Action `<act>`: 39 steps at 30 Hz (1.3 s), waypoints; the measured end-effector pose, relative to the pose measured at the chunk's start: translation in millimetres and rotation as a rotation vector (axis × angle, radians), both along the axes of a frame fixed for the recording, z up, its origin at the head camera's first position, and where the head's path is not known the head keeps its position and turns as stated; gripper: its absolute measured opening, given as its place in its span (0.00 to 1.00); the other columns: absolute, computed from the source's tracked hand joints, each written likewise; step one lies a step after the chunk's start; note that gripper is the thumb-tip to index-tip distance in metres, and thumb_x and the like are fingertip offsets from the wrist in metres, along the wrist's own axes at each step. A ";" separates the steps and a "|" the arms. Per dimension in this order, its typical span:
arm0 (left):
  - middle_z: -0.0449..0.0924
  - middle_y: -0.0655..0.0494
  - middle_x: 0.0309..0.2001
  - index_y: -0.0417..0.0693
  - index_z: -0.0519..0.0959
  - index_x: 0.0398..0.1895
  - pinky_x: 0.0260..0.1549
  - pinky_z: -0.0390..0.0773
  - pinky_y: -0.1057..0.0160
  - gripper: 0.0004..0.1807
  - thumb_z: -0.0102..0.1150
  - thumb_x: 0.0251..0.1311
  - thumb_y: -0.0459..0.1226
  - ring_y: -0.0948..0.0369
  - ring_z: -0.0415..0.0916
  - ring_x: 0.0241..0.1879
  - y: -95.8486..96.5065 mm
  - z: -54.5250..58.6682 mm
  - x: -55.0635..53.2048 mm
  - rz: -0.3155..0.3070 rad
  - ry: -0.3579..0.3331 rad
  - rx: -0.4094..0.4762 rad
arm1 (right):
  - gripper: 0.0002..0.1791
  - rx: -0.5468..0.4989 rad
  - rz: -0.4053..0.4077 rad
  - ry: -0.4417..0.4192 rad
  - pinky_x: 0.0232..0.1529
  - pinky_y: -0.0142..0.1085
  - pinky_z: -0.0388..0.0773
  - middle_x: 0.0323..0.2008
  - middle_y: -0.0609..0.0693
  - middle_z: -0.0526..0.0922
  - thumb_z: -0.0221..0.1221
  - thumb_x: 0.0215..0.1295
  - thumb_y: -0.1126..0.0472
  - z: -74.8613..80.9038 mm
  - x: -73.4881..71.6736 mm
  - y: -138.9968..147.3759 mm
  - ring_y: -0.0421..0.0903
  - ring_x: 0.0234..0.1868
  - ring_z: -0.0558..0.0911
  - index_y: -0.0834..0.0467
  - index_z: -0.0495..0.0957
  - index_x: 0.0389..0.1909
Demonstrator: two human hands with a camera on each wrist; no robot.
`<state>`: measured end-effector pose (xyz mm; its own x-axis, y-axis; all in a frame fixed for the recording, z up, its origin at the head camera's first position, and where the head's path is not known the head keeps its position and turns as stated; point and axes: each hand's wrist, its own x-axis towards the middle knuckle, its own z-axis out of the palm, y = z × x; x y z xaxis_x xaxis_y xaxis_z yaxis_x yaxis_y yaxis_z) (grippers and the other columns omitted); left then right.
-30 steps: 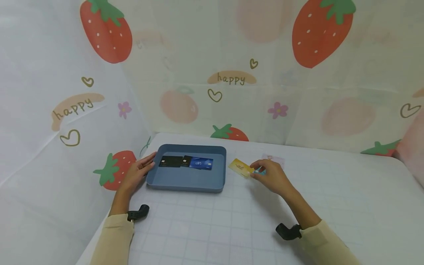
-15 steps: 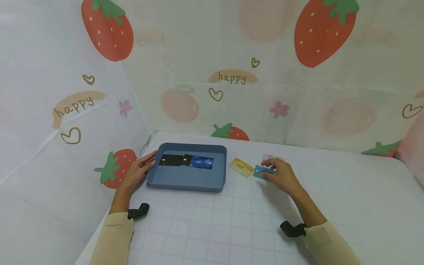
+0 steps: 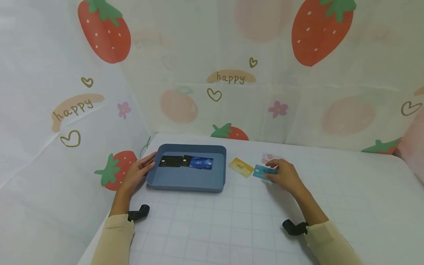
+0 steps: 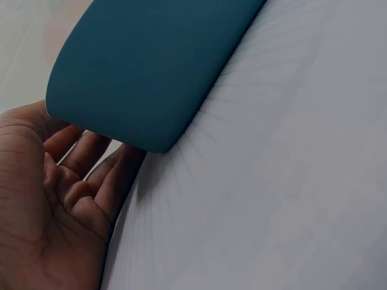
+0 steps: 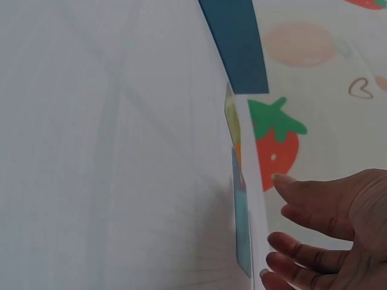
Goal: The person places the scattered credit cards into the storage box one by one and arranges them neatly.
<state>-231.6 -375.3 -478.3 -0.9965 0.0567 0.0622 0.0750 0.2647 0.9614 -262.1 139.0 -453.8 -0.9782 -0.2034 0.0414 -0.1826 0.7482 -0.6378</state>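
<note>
My left hand rests against the left side of a blue-grey tray, fingers extended along its wall; the left wrist view shows them at the tray corner. Two black cards, one at the left, lie in the tray, and a blue card overlaps one of them. My right hand is over the right end of a teal bank card. In the right wrist view, its loosely bent fingers stand apart from the teal card, which lies flat on the table.
Between tray and teal card lies a yellow card, its corner close to the teal one. A pale pink patterned card is partly hidden behind my right hand. A strawberry-print cloth hangs along the back and left of the white table.
My right hand has moved right from the yellow card's edge, and the teal card now lies right of the yellow one, released from its fingers. The left hand has stayed at the tray.
</note>
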 end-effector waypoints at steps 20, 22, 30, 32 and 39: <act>0.59 0.52 0.69 0.50 0.60 0.71 0.57 0.66 0.73 0.29 0.51 0.68 0.41 0.57 0.55 0.69 -7.1 -13.7 -5.7 0.015 0.003 -0.018 | 0.30 0.087 -0.055 -0.077 0.47 0.50 0.72 0.48 0.62 0.75 0.70 0.51 0.58 -8.5 -3.2 6.5 0.56 0.46 0.73 0.65 0.75 0.54; 0.58 0.50 0.69 0.47 0.59 0.71 0.56 0.66 0.74 0.28 0.50 0.68 0.38 0.55 0.54 0.69 -5.0 -9.8 -4.3 0.008 0.001 -0.001 | 0.30 0.087 -0.053 -0.080 0.48 0.51 0.72 0.48 0.63 0.75 0.70 0.51 0.58 -9.1 -4.1 7.7 0.56 0.46 0.73 0.65 0.75 0.54; 0.59 0.54 0.69 0.53 0.61 0.70 0.58 0.65 0.71 0.28 0.52 0.67 0.41 0.59 0.56 0.68 -9.9 -22.5 -14.2 0.020 0.023 -0.014 | 0.29 0.082 -0.051 -0.052 0.47 0.50 0.72 0.45 0.63 0.74 0.71 0.49 0.59 -8.9 -5.1 13.3 0.56 0.44 0.73 0.67 0.75 0.52; 0.60 0.54 0.69 0.55 0.61 0.70 0.60 0.65 0.67 0.29 0.52 0.67 0.43 0.59 0.56 0.68 -10.3 -23.3 -14.3 0.026 0.022 -0.037 | 0.28 0.079 -0.052 -0.047 0.46 0.50 0.72 0.44 0.64 0.74 0.70 0.49 0.59 -9.5 -4.4 14.5 0.57 0.45 0.73 0.67 0.76 0.51; 0.61 0.55 0.69 0.56 0.61 0.70 0.59 0.66 0.68 0.29 0.53 0.66 0.46 0.59 0.58 0.68 -10.2 -23.1 -10.5 0.041 0.019 -0.054 | 0.25 0.053 -0.058 -0.079 0.48 0.51 0.72 0.46 0.64 0.72 0.69 0.52 0.61 -12.1 -4.2 15.2 0.57 0.46 0.72 0.65 0.76 0.51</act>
<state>-242.1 -385.5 -501.5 -0.9967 0.0194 0.0788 0.0809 0.3198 0.9440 -266.3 154.1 -465.9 -0.9882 -0.1459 -0.0456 -0.0885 0.7892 -0.6077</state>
